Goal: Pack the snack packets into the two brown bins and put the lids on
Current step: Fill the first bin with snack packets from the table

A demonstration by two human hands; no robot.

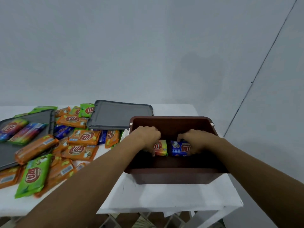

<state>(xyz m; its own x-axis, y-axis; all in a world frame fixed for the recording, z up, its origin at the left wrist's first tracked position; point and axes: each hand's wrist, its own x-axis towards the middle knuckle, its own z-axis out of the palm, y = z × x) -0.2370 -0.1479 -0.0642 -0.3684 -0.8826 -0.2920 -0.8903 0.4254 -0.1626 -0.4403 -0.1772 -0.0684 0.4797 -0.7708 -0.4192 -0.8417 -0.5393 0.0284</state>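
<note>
Two hands in one brown bin (171, 176): left hand (146, 137) grips orange packet (162, 147) (right hand (197, 140) grips blue packet (179, 148)).

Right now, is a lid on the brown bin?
No, the brown bin is open, the left hand gripping an orange packet and the right hand a blue packet inside; a grey lid lies beside it.
</note>
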